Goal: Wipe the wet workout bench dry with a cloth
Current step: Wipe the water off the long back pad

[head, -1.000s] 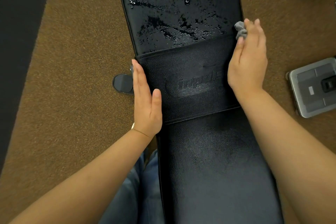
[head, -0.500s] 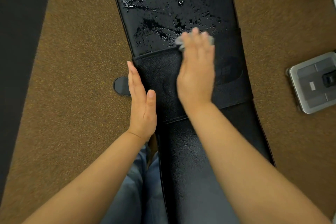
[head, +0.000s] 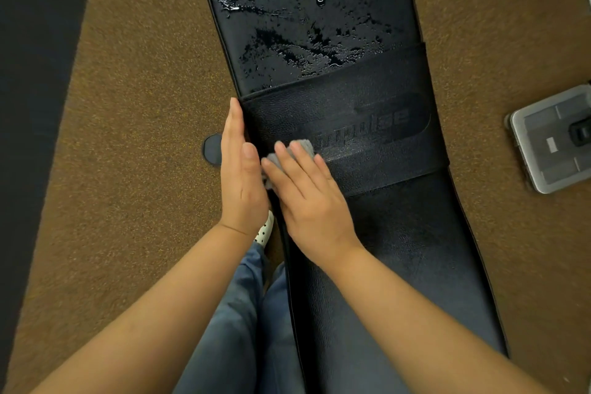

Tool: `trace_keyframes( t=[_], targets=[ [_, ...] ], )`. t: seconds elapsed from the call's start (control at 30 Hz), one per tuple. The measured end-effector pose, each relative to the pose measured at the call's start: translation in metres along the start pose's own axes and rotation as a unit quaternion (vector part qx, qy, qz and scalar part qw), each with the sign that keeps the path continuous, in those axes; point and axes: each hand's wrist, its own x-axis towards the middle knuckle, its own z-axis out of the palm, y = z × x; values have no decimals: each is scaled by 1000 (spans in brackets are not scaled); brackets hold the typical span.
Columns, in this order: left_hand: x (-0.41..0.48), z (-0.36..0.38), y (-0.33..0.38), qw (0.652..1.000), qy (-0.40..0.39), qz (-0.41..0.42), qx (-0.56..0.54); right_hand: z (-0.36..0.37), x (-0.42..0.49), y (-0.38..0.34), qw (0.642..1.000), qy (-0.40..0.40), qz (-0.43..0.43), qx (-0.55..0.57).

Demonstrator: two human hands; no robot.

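A long black padded workout bench [head: 399, 265] runs from bottom centre to the top of the view. Its far pad carries pools and beads of water [head: 307, 38]. A black band with embossed lettering [head: 367, 125] crosses the middle. My right hand [head: 307, 192] lies flat with straight fingers on a small grey cloth [head: 303, 147], pressing it onto the band near the bench's left edge. My left hand [head: 241, 176] stands on edge, fingers straight, against the bench's left side, right beside the right hand.
Brown carpet [head: 144, 137] surrounds the bench, with a dark strip [head: 28, 105] along the left. A grey plastic case [head: 553, 137] lies on the floor at right. A black bench foot [head: 212, 149] pokes out at left. My jeans-clad legs [head: 243, 329] and a dotted shoe [head: 265, 230] are below.
My right hand swept the cloth from the bench's right edge across the band to the left edge, beside my left hand. The left hand stayed put.
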Motion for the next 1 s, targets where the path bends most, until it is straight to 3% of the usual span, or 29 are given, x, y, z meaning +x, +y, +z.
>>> trace_keyframes(
  t=[0.13, 0.27, 0.63, 0.83, 1.0],
  targets=[
    [-2, 4, 3, 999, 3, 3, 33, -17, -27, 25, 1000, -20, 4, -18],
    [-3, 12, 7, 996, -14, -5, 83, -42, -33, 67, 994, 1, 109, -31],
    [-4, 10, 13, 994, -36, -28, 101, -70, 38, 118, 975, 20, 221, -31],
    [-5, 7, 13, 996, -35, -30, 78, -66, 77, 115, 971, 41, 235, -35],
    [-4, 3, 16, 999, 0, -53, 3, -36, 90, 67, 969, 84, 232, -1]
  ],
)
